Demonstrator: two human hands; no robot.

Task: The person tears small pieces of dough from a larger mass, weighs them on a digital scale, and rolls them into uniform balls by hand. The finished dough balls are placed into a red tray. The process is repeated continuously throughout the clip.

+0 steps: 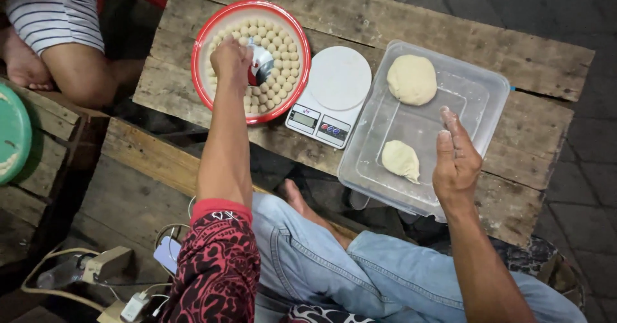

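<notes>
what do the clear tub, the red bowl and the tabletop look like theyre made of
Clear tub: most likely thin plastic, see-through and slightly cloudy, with the planks showing through its walls.
Red bowl: probably plastic or enamelled metal; the glossy red rim and white inside fit both.
Tabletop: bare wood, rough grey planks with visible grain, cracks and gaps, no varnish shine.

White kitchen scale (331,98) on wooden table (385,21), green stool (13,133), charger and cables (132,305)
</notes>
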